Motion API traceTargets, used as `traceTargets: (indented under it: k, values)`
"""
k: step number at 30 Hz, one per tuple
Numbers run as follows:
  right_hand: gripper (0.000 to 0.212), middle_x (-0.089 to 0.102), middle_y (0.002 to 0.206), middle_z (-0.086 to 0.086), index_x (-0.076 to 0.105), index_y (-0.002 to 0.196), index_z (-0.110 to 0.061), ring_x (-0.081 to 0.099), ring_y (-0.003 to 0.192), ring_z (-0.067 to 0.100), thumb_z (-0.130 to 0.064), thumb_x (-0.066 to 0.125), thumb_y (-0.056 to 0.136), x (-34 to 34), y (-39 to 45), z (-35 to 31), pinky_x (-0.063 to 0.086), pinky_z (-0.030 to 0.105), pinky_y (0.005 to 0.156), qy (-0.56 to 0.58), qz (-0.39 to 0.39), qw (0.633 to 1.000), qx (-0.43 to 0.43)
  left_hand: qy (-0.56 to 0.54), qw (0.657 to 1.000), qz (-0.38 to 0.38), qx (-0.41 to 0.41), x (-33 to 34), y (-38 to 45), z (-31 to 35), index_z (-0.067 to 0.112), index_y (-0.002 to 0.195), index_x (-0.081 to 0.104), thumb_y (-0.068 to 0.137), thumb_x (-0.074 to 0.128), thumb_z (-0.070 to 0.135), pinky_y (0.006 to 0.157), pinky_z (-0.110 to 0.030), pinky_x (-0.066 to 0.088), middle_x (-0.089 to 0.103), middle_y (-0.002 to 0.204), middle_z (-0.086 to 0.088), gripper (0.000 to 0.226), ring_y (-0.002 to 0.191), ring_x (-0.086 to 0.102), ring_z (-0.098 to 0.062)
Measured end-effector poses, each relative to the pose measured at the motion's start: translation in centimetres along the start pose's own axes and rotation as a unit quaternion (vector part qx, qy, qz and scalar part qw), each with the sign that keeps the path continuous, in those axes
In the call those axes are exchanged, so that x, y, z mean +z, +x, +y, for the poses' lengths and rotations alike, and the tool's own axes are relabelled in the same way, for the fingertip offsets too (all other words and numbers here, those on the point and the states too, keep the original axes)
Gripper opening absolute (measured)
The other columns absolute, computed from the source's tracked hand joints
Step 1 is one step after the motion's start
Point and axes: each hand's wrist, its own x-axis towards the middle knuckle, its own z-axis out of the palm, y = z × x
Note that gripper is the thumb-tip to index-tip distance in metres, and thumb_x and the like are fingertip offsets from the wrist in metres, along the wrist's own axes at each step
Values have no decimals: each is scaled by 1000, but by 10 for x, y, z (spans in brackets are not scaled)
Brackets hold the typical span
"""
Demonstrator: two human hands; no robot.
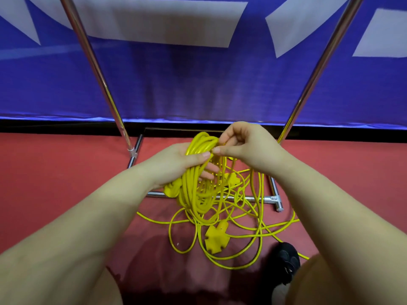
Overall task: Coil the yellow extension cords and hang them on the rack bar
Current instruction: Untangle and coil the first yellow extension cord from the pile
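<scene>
Between my hands: bundle of looped yellow plastic extension cord (196,172), up off the floor, in front of the rack.
Left hand (176,164): fingers curled round the coil's top, thumb across it.
Right hand (244,144): thumb and forefinger pinching one strand at the coil.
Loose yellow cord (242,234): tangled on the red carpet floor (55,183), yellow three-way socket block (214,237) among it.
Chrome rack base tube (259,198): behind the tangle.
My call: lay each loop the same length, let slack feed untwisted, watch for snags.

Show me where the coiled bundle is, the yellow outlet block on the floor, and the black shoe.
coiled bundle (193,183): head view, on the hanging loops below the left hand.
yellow outlet block (215,239): head view, on its flat top face.
black shoe (284,258): head view, on the toe.
</scene>
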Motion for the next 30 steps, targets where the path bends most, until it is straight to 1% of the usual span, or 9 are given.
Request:
traceTargets:
  k: [2,5,8,11,14,16,20,26,30]
  values:
    - [28,55,62,-2,53,73,-22,48,58,10,-22,80,70,3,0,0,39,21,56,-21,31,999,-10,7,1000,-9,-5,5,0,-1,18,95,56,94,47,15,64,-28,57,71,70,-3,10,65,70,-16]
    - [30,57,64,1,53,75,-18,52,58,14,-37,76,73,4,1,7,44,30,60,-57,47,997,20,-40,999,19,-17,6,1,1,11,83,55,94,49,13,54,-28,55,63,59,-1,13,54,65,-15]
    - [41,69,86,10,59,88,-12,64,79,23,-53,56,84,0,1,18,52,38,79,-175,-55,977,109,-90,994,64,-14,0,2,5,7,73,53,94,49,16,48,-26,54,59,55,-3,23,48,60,-14]
    - [24,70,94,11,48,80,-20,65,87,31,-40,50,94,-5,-2,23,50,38,80,-249,-109,952,141,-140,983,117,7,-9,6,6,7,74,53,95,48,16,49,-26,55,58,54,1,23,48,61,-12]
    - [20,67,74,11,46,76,-22,63,66,31,-24,52,95,-8,1,16,52,44,70,-92,2,991,99,-142,977,157,11,-15,9,5,8,80,55,95,48,16,54,-28,56,63,55,1,19,52,65,-13]
    - [17,57,63,5,52,76,-22,56,53,21,-21,55,93,-13,3,9,51,42,61,38,111,990,82,-145,976,161,1,-17,9,4,9,86,56,96,47,18,56,-28,57,68,60,-1,16,57,69,-14]
    - [20,50,59,-6,58,70,-23,42,52,11,-23,56,90,-24,7,9,37,27,55,54,188,977,83,-230,961,153,-27,-23,8,5,11,85,53,98,43,23,55,-29,58,73,71,-6,20,63,71,-17]
    - [24,45,61,-4,55,71,-22,36,47,6,-27,51,94,-20,3,10,28,12,40,-55,100,991,75,-195,974,111,-38,-16,4,7,7,85,55,96,46,18,55,-32,59,73,73,-11,18,63,71,-20]
    - [21,50,65,-2,60,84,-16,44,56,9,-30,49,95,-15,2,8,38,25,56,-142,29,988,49,-131,987,77,-47,-12,5,1,7,90,57,95,48,16,63,-33,58,73,77,-11,14,67,71,-19]
